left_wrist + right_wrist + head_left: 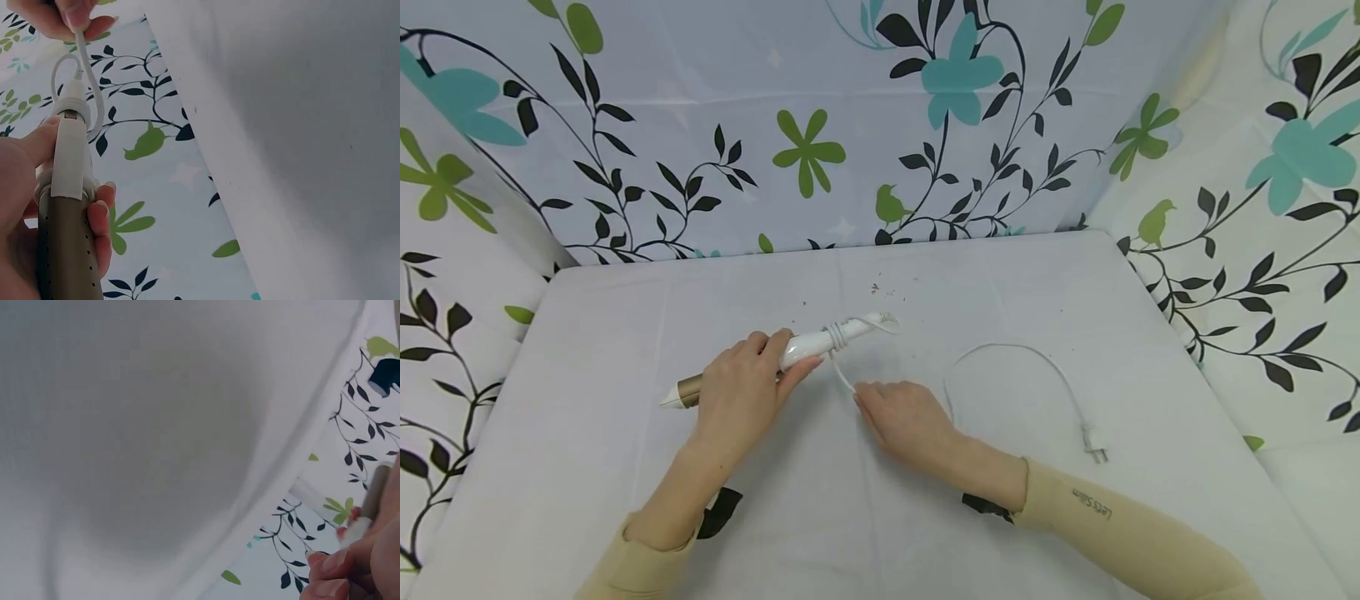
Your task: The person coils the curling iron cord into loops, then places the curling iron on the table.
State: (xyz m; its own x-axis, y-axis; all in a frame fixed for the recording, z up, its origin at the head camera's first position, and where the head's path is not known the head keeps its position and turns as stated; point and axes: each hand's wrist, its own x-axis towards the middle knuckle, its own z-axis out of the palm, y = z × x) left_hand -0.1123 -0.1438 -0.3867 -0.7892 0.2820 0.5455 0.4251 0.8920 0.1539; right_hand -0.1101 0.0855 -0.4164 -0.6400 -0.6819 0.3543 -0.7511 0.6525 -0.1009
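Two hands near frame centre. Left hand (745, 383) grasps a white-and-brown corded wand (807, 347), brown end toward the left of the frame, cord wraps round its handle. Right hand (910, 421), centre, pinches the white cord (840, 373); exact fingertip placement uncertain, partly hidden. Plug (1094, 442) lies right of centre on white tabletop (865, 533).

The plug (1093, 435) lies on the table (1000, 292) — right of the curling iron (802, 347); cloth (850, 83) hangs behind.
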